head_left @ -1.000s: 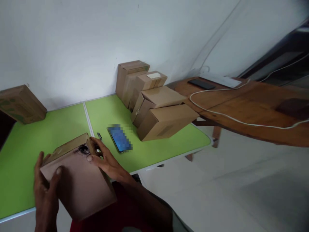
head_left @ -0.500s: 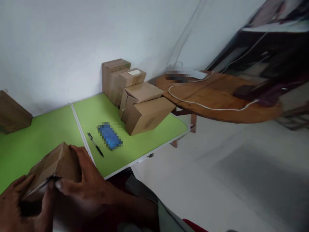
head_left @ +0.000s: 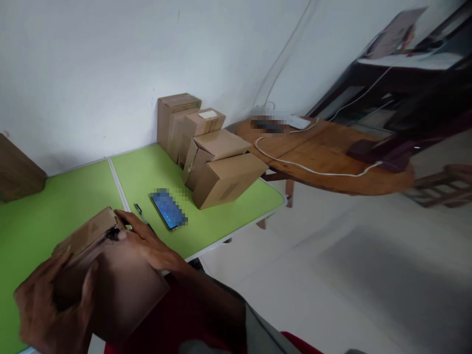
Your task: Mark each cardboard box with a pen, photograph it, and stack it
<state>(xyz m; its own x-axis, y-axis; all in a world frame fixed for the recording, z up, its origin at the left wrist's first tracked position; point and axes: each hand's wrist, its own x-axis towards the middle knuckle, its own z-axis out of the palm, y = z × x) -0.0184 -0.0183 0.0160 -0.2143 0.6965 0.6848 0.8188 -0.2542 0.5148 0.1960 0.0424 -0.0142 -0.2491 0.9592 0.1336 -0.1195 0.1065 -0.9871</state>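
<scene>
A brown cardboard box (head_left: 127, 290) is held tilted between both hands at the near edge of the green table (head_left: 92, 184). My left hand (head_left: 55, 300) wraps round its left end, fingers over the taped top and thumb on the near side. At the far right corner, my right hand (head_left: 147, 246) grips the box, its thumb beside a dark, torn-looking spot. What that spot is, I cannot make out. Just beyond the right hand lie a pen (head_left: 140, 211), partly covered, and a phone (head_left: 167, 209) with a lit blue screen.
Several cardboard boxes (head_left: 232, 179) stand in a row against the wall. Another box (head_left: 20, 169) is at the table's left. To the right, an oval wooden table (head_left: 313, 152) carries a white cable (head_left: 295, 164) and a blurred dark item.
The box has turned in my hands, so its large near side now shows. Both hands have shifted with it, and the right hand now covers part of the pen.
</scene>
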